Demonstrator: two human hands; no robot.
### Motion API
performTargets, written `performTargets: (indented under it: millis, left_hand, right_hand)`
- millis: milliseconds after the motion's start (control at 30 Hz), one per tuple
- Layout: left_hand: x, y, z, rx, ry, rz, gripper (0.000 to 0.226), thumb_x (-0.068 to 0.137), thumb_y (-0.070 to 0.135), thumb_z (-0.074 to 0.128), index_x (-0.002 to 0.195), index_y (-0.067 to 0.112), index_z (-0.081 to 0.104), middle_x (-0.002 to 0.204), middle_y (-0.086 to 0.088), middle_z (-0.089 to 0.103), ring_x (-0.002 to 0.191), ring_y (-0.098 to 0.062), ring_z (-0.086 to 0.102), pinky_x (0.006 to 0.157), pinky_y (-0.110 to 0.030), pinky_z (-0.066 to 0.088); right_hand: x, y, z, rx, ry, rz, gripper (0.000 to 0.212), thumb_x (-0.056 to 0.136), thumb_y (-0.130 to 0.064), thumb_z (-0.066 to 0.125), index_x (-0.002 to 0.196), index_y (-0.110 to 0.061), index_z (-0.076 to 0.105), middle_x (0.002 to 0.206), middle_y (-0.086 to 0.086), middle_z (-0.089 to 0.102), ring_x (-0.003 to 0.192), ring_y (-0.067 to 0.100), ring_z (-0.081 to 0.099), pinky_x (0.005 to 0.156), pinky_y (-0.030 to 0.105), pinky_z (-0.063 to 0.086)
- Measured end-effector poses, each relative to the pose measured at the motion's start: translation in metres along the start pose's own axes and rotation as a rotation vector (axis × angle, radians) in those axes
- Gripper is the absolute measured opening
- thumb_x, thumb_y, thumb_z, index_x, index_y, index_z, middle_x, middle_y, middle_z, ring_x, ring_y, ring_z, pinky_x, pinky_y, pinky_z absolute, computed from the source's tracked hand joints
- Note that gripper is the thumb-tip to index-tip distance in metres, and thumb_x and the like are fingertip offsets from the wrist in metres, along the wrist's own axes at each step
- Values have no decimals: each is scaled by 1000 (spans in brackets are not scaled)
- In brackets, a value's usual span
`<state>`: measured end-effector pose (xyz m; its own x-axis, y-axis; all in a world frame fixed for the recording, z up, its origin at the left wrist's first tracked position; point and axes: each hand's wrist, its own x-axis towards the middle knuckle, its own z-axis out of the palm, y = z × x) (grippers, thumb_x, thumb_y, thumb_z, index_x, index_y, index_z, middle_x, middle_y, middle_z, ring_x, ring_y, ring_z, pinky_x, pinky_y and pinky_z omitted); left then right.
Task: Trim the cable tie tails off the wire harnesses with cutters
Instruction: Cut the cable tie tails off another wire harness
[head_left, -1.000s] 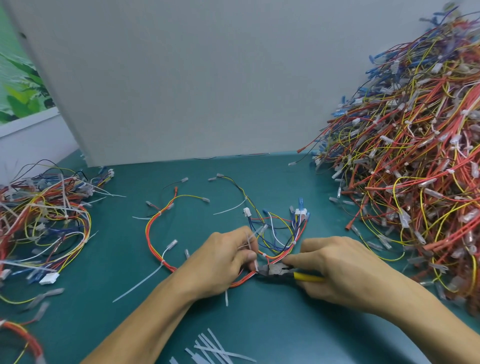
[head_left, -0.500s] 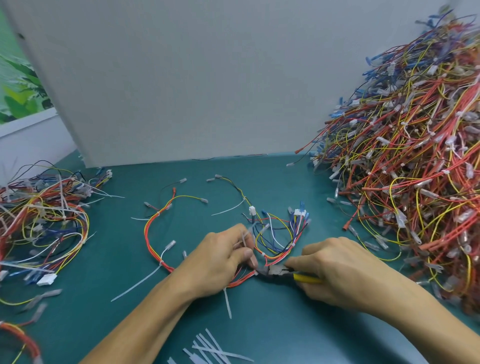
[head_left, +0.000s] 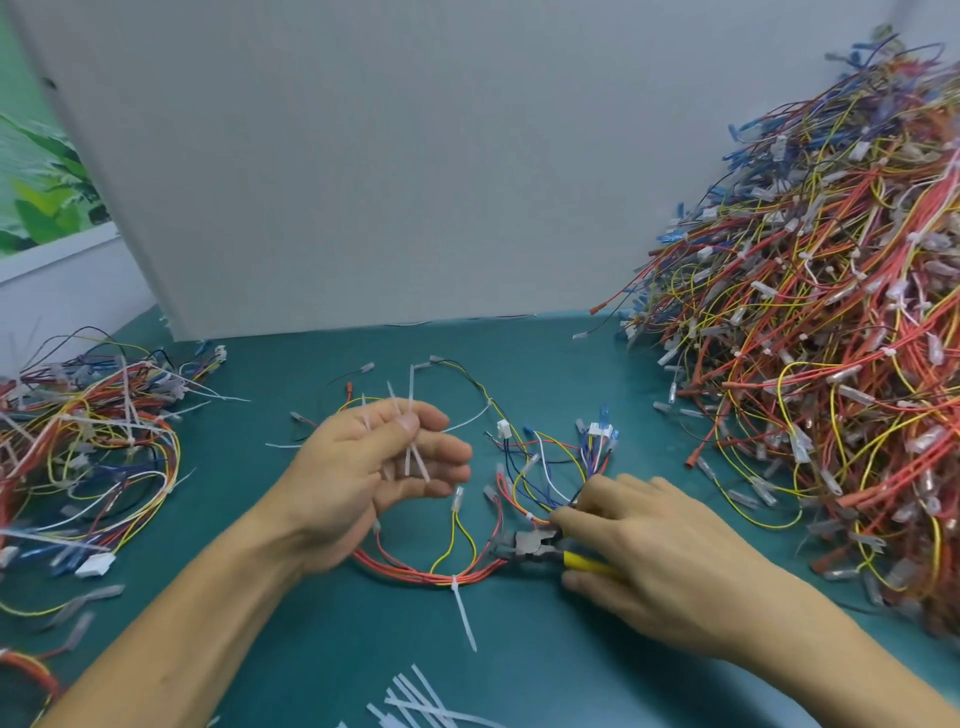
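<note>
While long tails bristle from a harness pile (head_left: 104, 452) at nine o'clock, apparently untrimmed, the left hand (head_left: 353, 483) pinches several clipped tails (head_left: 412, 415); the harness (head_left: 415, 574) at centre shows one uncut tail (head_left: 465, 618) at six o'clock; the right hand (head_left: 660, 561) grips yellow-handled cutters (head_left: 527, 543) beside it; whether the heap (head_left: 831, 389) at two o'clock is finished is unclear.

Left hand (head_left: 374, 467) raised, thumb-to-finger pinch; right hand (head_left: 660, 561) low, palm down.
</note>
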<state>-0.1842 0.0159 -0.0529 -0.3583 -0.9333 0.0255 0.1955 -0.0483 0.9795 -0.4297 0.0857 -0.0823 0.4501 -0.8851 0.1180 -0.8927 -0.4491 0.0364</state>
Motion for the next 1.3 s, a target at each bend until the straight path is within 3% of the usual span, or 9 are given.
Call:
performTargets:
  millis: [133,267,367,533,700,900,1033,1233,1300]
  left_hand:
    - [-10,-10,-7,100,81,-5,26,99,2,38,89,1,62,75,-9,66,47,-9,42,48,-22,45]
    - [-10,-20,-7,131,90,-45,8,89,8,54,87,7,62,59,2,35,46,-10,21,43,-20,27]
    - [-13,-21,-6,284,-18,23,15,72,17,69,87,16,65,51,4,28,45,-11,23,45,-19,25]
    - [-21,-24,-7,953,-201,158,28,78,10,73,83,37,68,50,10,31,51,-8,27,52,-15,26]
    - [-28,-26,-5,1141,-368,268,30,74,23,70,100,36,64,81,22,48,75,3,49,73,-1,33]
    - [-29,-40,0,1261,-432,479,7,87,27,66,89,22,68,89,11,58,77,-4,54,73,-19,44]
    - [-24,-42,0,1197,-364,425,10,88,28,62,84,20,66,81,9,62,73,0,53,70,-13,41]
    - [-16,-46,3,1057,-253,296,6,82,20,62,77,19,59,63,2,57,54,-11,41,56,-23,41]
    - [-13,-47,3,1055,-246,285,6,83,19,62,78,20,58,60,4,53,52,-9,37,54,-18,36]
  right_hand:
    - [2,-8,2,-48,-4,20,40,96,-56,33,129,-35,40,120,-6,45,108,23,46,87,34,34]
    - [0,-1,-3,-58,-68,80,36,97,-54,32,124,-33,43,112,-6,44,107,22,45,84,34,35]
    - [-2,7,-8,-73,-120,114,37,96,-55,33,122,-31,45,107,-7,44,107,20,46,84,33,36]
    - [-3,8,-10,-59,-156,132,36,97,-54,34,122,-31,45,105,-6,44,108,20,46,82,34,36]
    - [-4,6,-12,-47,-163,137,33,98,-54,34,118,-31,46,105,-5,44,108,20,46,82,34,35]
    - [-4,6,-14,-50,-144,146,36,96,-57,34,114,-29,46,106,-7,46,108,19,47,74,32,33]
    - [-6,8,-17,-44,-89,164,40,94,-60,33,114,-30,49,109,-10,49,108,19,52,83,33,45]
    - [-6,4,-18,-15,-34,69,46,93,-62,27,116,-31,51,109,-13,50,107,17,51,85,32,43]
    - [-6,3,-19,0,-51,34,45,92,-62,27,114,-31,51,109,-12,50,107,17,51,85,33,43]
